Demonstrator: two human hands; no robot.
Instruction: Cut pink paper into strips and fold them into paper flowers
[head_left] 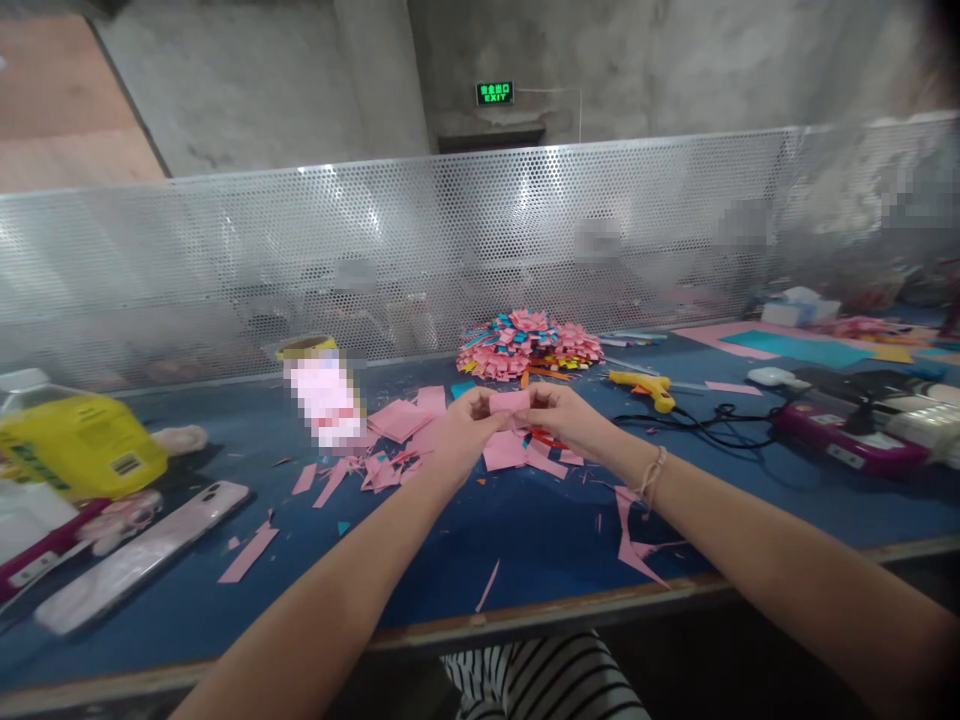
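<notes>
Both of my hands meet near the middle of the blue table [525, 545]. My left hand [471, 418] pinches the left end of a small pink paper piece [509, 402]. The right end of that piece is between the closed fingers of my right hand [551, 410]. Below and beside the hands lie pink paper scraps [504, 452], and larger pink sheets [401, 420] are to the left. Behind the hands stands a heap of pink, blue and yellow fringed paper flowers [525, 345].
A yellow glue gun [643, 388] with a black cable lies at right, near a purple power strip [847, 440]. At left are a lit phone [326, 400], a pale phone [142, 555] and a yellow-labelled bottle [82, 440]. A perforated metal screen [450, 250] borders the back.
</notes>
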